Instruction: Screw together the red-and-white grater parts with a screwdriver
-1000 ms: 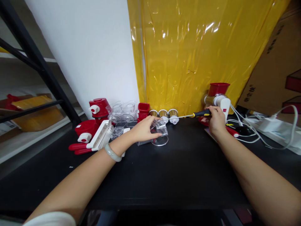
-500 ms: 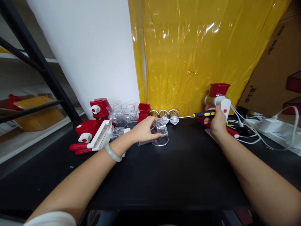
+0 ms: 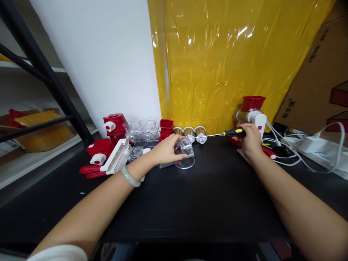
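Note:
My left hand (image 3: 164, 150) grips a clear plastic housing (image 3: 185, 152) that rests on the black table (image 3: 190, 203). My right hand (image 3: 250, 139) is closed round the black and yellow handle of a screwdriver (image 3: 217, 134). Its thin shaft runs left toward the top of the clear housing. Just behind my right hand stands a red and white rotary grater (image 3: 251, 114).
Red and white grater parts (image 3: 108, 152) and clear cups (image 3: 143, 128) lie at the left. Three metal drums (image 3: 189, 132) stand against a yellow plastic sheet (image 3: 231, 61). White cables and a power strip (image 3: 312, 145) sit at the right, below a cardboard box (image 3: 320, 79). A black shelf frame (image 3: 40, 72) stands left.
My right hand with the screwdriver shifted slightly right and then back left. My left hand and the clear housing stayed put.

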`<state>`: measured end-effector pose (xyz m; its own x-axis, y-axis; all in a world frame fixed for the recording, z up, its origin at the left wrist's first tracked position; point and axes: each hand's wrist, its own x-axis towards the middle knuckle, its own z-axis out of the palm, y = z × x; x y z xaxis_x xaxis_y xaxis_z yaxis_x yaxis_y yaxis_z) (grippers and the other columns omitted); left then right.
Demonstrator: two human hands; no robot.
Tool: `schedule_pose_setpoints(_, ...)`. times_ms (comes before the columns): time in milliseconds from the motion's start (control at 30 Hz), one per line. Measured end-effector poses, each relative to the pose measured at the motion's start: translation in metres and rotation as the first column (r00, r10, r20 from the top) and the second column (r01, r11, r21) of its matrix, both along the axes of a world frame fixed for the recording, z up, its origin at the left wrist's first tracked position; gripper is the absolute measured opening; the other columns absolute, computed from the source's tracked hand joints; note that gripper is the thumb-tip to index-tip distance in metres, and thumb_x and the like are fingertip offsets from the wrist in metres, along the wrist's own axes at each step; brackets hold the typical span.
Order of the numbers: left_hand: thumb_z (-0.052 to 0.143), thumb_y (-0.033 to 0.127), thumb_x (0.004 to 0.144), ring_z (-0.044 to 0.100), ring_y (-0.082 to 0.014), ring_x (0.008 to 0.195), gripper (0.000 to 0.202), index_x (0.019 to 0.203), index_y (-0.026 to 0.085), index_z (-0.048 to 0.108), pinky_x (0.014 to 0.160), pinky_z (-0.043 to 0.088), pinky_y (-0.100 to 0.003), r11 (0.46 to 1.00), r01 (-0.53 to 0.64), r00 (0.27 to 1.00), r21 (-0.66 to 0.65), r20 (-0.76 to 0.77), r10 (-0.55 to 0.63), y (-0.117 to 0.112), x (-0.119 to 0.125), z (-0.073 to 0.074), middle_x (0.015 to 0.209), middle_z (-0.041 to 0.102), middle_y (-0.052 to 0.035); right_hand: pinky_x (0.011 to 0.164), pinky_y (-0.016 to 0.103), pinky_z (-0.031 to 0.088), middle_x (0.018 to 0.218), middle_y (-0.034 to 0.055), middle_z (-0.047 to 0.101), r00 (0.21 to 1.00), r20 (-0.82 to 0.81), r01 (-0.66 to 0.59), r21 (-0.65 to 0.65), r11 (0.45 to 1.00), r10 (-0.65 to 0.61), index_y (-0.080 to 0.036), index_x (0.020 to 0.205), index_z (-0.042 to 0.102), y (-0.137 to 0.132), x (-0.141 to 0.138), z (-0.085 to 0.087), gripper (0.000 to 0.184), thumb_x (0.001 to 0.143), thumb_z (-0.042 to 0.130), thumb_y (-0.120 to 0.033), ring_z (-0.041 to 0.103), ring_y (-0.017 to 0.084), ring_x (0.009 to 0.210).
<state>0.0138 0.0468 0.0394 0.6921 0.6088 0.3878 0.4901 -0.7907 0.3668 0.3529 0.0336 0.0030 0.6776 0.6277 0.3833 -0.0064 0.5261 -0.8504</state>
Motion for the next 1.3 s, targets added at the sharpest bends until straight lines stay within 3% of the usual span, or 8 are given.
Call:
schedule_pose_setpoints(200, 0.075, 0.047, 0.074, 0.062, -0.0298, 0.113, 0.065, 0.129, 0.019, 0.053, 0.097, 0.050, -0.046, 1.000, -0.002, 1.000, 0.009, -0.008, 0.003, 0.0003, 0.0000, -0.0001, 0.124, 0.062, -0.0133, 0.027, 0.021, 0.031, 0.059, -0.0046, 0.056, 0.998, 0.046, 0.035, -0.033, 0.999, -0.033, -0.023, 0.077, 0.054, -0.0040, -0.0048, 0.0029, 0.031, 0.078, 0.071, -0.049, 0.045, 0.009, 0.035)
schedule_pose_setpoints(433, 0.075, 0.045, 0.074, 0.062, -0.0300, 0.112, 0.064, 0.129, 0.019, 0.053, 0.096, 0.051, -0.046, 1.000, -0.003, 1.000, 0.008, -0.008, 0.003, 0.0000, 0.0000, 0.0004, 0.123, 0.062, -0.0132, 0.029, 0.023, 0.032, 0.053, -0.0050, 0.050, 0.987, 0.123, 0.113, -0.095, 0.989, -0.100, -0.023, 0.073, 0.054, -0.0072, -0.0070, 0.0045, 0.035, 0.084, 0.061, -0.056, 0.043, 0.009, 0.033)
schedule_pose_setpoints(567, 0.075, 0.045, 0.075, 0.062, -0.0298, 0.113, 0.063, 0.128, 0.020, 0.053, 0.097, 0.050, -0.046, 1.000, 0.006, 1.000, 0.009, -0.002, -0.006, 0.0008, -0.0002, -0.0007, 0.124, 0.062, -0.0129, 0.031, 0.026, 0.038, 0.061, -0.0008, 0.057, 0.995, 0.055, 0.082, -0.075, 0.994, -0.078, -0.022, 0.076, 0.057, -0.0039, -0.0042, 0.0030, 0.031, 0.089, 0.050, -0.050, 0.049, 0.012, 0.038)
schedule_pose_setpoints(767, 0.075, 0.046, 0.075, 0.062, -0.0291, 0.111, 0.064, 0.129, 0.019, 0.053, 0.096, 0.051, -0.045, 1.000, -0.001, 1.000, 0.006, -0.006, 0.001, 0.0011, -0.0002, -0.0007, 0.122, 0.062, -0.0127, 0.034, 0.022, 0.042, 0.072, 0.0000, 0.062, 1.000, 0.001, -0.019, -0.020, 1.000, 0.019, -0.022, 0.079, 0.060, -0.0027, 0.0001, 0.0006, 0.013, 0.079, 0.054, -0.034, 0.058, 0.013, 0.050)
schedule_pose_setpoints(933, 0.075, 0.046, 0.074, 0.062, -0.0292, 0.111, 0.065, 0.129, 0.019, 0.053, 0.096, 0.051, -0.044, 1.000, -0.007, 1.000, 0.008, -0.009, 0.007, 0.0007, 0.0000, -0.0002, 0.122, 0.061, -0.0130, 0.034, 0.021, 0.042, 0.072, -0.0002, 0.062, 0.999, -0.037, 0.011, -0.035, 0.999, -0.013, -0.021, 0.075, 0.059, -0.0044, -0.0036, 0.0048, 0.006, 0.074, 0.053, -0.022, 0.058, 0.012, 0.052)
schedule_pose_setpoints(1133, 0.074, 0.046, 0.075, 0.062, -0.0299, 0.112, 0.065, 0.129, 0.019, 0.053, 0.096, 0.050, -0.046, 1.000, -0.001, 1.000, 0.009, -0.013, 0.002, 0.0007, -0.0003, -0.0002, 0.122, 0.061, -0.0131, 0.030, 0.021, 0.039, 0.067, -0.0007, 0.062, 1.000, -0.019, 0.003, -0.029, 1.000, -0.004, -0.022, 0.075, 0.057, -0.0055, -0.0055, 0.0060, 0.007, 0.080, 0.059, -0.026, 0.052, 0.010, 0.042)
schedule_pose_setpoints(1300, 0.074, 0.046, 0.075, 0.062, -0.0296, 0.112, 0.066, 0.130, 0.018, 0.052, 0.096, 0.051, -0.045, 1.000, -0.004, 1.000, 0.007, -0.022, 0.004, 0.0008, -0.0002, 0.0000, 0.123, 0.061, -0.0134, 0.026, 0.020, 0.035, 0.058, -0.0033, 0.059, 0.999, 0.019, 0.036, -0.050, 0.998, -0.036, -0.023, 0.074, 0.056, -0.0057, -0.0043, 0.0049, 0.024, 0.079, 0.069, -0.042, 0.048, 0.009, 0.035)
